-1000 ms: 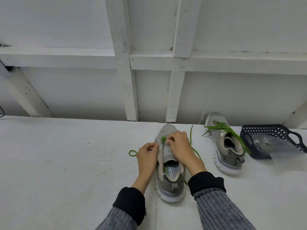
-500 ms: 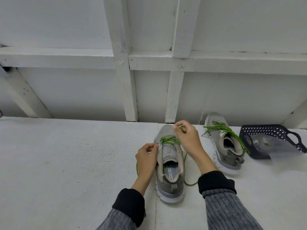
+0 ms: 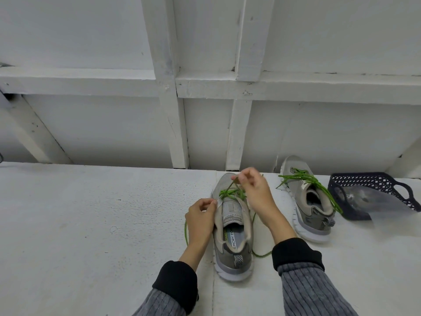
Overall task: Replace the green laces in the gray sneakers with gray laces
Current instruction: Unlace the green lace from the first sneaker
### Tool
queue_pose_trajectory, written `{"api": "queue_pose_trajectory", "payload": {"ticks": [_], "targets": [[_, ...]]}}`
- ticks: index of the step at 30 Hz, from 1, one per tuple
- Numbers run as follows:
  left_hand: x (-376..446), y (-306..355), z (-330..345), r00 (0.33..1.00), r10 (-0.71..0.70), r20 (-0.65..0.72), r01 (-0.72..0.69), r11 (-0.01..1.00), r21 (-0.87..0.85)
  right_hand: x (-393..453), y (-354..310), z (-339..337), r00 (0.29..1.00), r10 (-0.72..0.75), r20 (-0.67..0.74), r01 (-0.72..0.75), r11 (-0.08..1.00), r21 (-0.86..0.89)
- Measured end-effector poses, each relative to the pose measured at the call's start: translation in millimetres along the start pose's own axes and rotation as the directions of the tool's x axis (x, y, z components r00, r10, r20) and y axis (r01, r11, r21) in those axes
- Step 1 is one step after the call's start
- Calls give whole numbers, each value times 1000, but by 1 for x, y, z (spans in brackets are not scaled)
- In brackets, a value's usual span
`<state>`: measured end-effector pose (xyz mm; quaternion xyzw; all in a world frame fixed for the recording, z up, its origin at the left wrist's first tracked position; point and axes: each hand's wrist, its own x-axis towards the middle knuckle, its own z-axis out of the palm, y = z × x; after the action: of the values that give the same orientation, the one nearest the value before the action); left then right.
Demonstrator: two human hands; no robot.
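Note:
A gray sneaker (image 3: 232,236) stands on the white table in front of me, toe pointing away. Its green lace (image 3: 229,193) is mostly pulled out and only crosses the eyelets near the toe; loose ends trail on both sides. My left hand (image 3: 200,216) grips the shoe's left eyelet edge. My right hand (image 3: 252,190) pinches a strand of the green lace above the toe and holds it taut. A second gray sneaker (image 3: 307,201) with its green lace (image 3: 303,179) loosened stands to the right.
A dark blue mesh basket (image 3: 369,185) holding a clear plastic bag (image 3: 373,201) sits at the right, just past the second sneaker. A white framed wall rises behind the white table (image 3: 91,224).
My right hand has lifted from the shoe's tongue toward the toe, drawing the green lace out of the upper eyelets. My left hand stays on the shoe's left side.

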<state>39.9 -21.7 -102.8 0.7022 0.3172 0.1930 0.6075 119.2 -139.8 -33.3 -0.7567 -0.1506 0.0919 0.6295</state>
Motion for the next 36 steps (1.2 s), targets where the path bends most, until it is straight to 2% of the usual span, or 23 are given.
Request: {"api": "queue_pose_trajectory", "payload": {"ticks": [1, 2, 3, 5, 7, 8, 10, 12, 14, 15, 17, 20, 22, 23, 25, 27, 29, 31, 33, 34, 36], "targets": [[0, 0, 0, 1000, 5, -4, -5, 1000, -7, 0, -3, -4, 1000, 8, -10, -6, 989, 146], [0, 0, 0, 1000, 11, -4, -11, 1000, -16, -1, -6, -7, 1000, 6, -26, 0, 977, 213], [0, 0, 1, 1000, 13, -1, -13, 1000, -19, 0, -7, -11, 998, -6, -55, 16, 982, 188], [1, 0, 1, 1000, 0, 11, 0, 1000, -20, 1, -7, -15, 994, -50, -101, 48, 999, -20], [4, -1, 1, 999, -24, 25, 25, 999, -32, 1, -3, -13, 997, -62, -55, 44, 958, -282], [6, -1, 0, 999, -35, 33, 36, 999, -26, 1, -2, -12, 999, -37, 2, 34, 906, -421], [8, 0, -1, 997, -45, 56, 45, 999, 1, -1, 1, -6, 994, 50, 96, 30, 728, -684], [9, 1, -2, 995, -51, 87, 49, 999, 20, -3, 4, 1, 992, 72, 108, 46, 578, -815], [8, 2, -3, 992, -56, 114, 54, 998, 22, -2, 6, 5, 994, 52, 96, 50, 569, -821], [8, 3, -4, 990, -62, 125, 60, 998, 18, -1, 9, 6, 994, 47, 99, 48, 620, -783], [9, 3, -4, 987, -77, 141, 77, 997, 7, 4, 15, 6, 994, 28, 106, 42, 796, -604], [10, 1, -3, 985, -81, 155, 83, 997, -9, 6, 13, -1, 1000, 18, 2, -17, 985, -170], [11, -1, -3, 984, -78, 161, 80, 997, -9, 5, 11, -9, 996, 50, -68, -39, 988, 151], [11, -2, -3, 984, -78, 160, 81, 997, -11, 5, 9, -13, 994, 57, -98, -32, 970, 241], [12, -3, -3, 984, -81, 156, 84, 996, -8, 6, 9, -20, 985, 50, -163, -6, 965, 263], [13, -4, -2, 984, -89, 152, 90, 996, -1, 7, 12, -26, 976, 4, -219, 18, 995, 99], [14, -4, -1, 984, -91, 155, 91, 996, 7, 6, 17, -32, 971, -105, -214, 64, 980, -186], [14, -4, -2, 983, -89, 163, 89, 996, 5, 2, 24, -36, 972, -172, -163, 64, 853, -518], [12, -3, -2, 982, -83, 170, 87, 996, -15, -3, 32, -39, 977, -192, -98, 51, 650, -758], [12, -2, -2, 982, -80, 173, 85, 996, -23, -4, 36, -40, 986, -156, -52, 49, 581, -813], [11, -1, -2, 981, -77, 175, 83, 996, -26, -6, 42, -40, 1000, -6, 1, 5, 554, -832]]}}
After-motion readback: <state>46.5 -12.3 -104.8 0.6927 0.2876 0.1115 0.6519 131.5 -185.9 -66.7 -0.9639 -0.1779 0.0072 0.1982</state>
